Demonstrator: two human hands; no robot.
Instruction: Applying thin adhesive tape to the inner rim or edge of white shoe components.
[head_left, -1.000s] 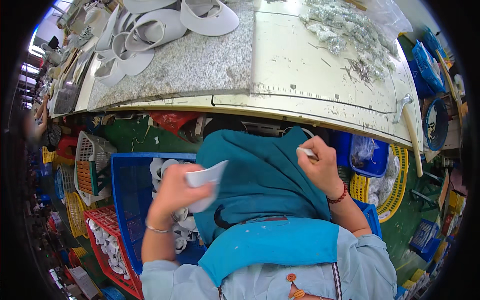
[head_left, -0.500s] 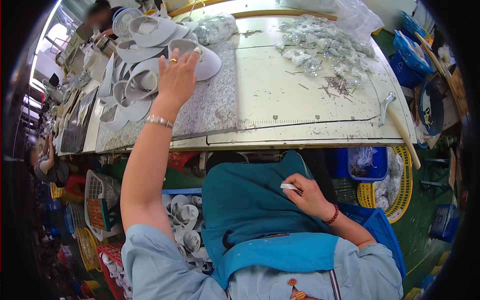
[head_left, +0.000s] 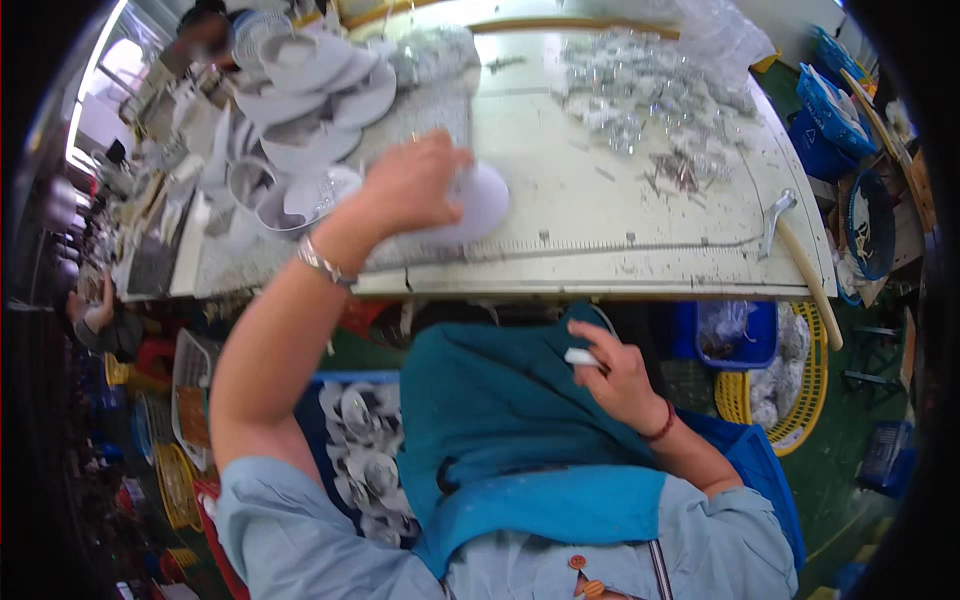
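Your left hand [head_left: 415,185] is out over the near part of the worktable [head_left: 640,250], fingers curled down onto a round white disc [head_left: 480,200] and gripping its edge. Half a second ago that hand was stretched to the far left, into the stack of white discs [head_left: 310,90]; now it has drawn back toward you and to the right, with one disc come away from the heap. A second ago it was down at your lap holding a white piece.

Your right hand [head_left: 610,375] has hardly moved: it sits low on the teal apron [head_left: 500,420], pinching a small white piece [head_left: 580,356] between thumb and fingers.

So a fresh disc appears to be on its way from the pile to your working spot. Clear small parts [head_left: 640,90] lie scattered at the far right, and a blue crate [head_left: 365,450] of white parts stands below on your left.
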